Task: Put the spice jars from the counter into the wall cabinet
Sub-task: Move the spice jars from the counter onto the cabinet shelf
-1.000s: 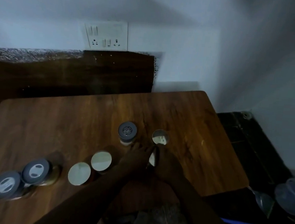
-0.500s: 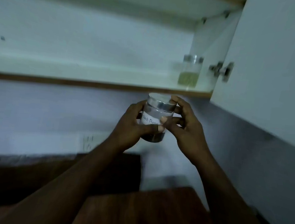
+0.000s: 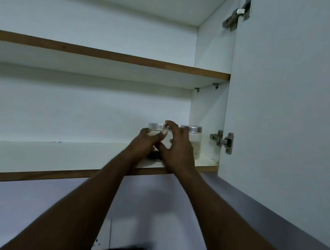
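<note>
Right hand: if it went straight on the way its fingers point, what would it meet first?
Most likely the spice jar that the left hand grips on the lower shelf; the right hand curls at its lid. The pale-filled jar stands just right, probably out of line, though depth is unclear.

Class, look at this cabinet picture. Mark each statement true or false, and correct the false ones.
1. Two metal-lidded jars, a left jar and a right jar, show above the lower shelf. True.
2. The cabinet door is shut. False: it stands open at the right.
3. One jar sits on the upper shelf. False: both jars are beneath it.
4. The left hand grips the left jar. True.
</note>
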The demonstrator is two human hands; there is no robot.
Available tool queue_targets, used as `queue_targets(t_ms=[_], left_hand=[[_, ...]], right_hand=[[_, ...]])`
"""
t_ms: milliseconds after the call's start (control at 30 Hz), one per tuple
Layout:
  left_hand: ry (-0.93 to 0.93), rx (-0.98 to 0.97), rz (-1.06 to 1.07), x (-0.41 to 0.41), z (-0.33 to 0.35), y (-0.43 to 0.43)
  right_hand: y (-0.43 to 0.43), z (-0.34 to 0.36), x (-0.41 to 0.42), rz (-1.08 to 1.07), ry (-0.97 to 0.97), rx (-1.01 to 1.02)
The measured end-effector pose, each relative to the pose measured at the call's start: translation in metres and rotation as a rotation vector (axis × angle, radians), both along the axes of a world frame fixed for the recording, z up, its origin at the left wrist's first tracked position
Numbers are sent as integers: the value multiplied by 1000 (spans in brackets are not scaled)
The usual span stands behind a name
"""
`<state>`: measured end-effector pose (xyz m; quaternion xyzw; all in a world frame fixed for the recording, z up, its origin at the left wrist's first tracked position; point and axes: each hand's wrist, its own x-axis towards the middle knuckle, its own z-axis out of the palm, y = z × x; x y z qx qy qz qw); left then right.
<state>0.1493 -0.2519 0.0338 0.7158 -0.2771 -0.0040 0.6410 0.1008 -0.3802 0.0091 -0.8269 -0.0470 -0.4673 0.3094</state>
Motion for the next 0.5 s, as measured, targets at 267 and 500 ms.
queue_targets(t_ms=[267, 500], left_hand=[[-253, 417, 217, 40, -7, -18], [-251, 500, 300, 25, -13, -12]], right_hand=[[-1, -13, 25, -179, 50, 84], [6, -15, -1, -157, 47, 154]])
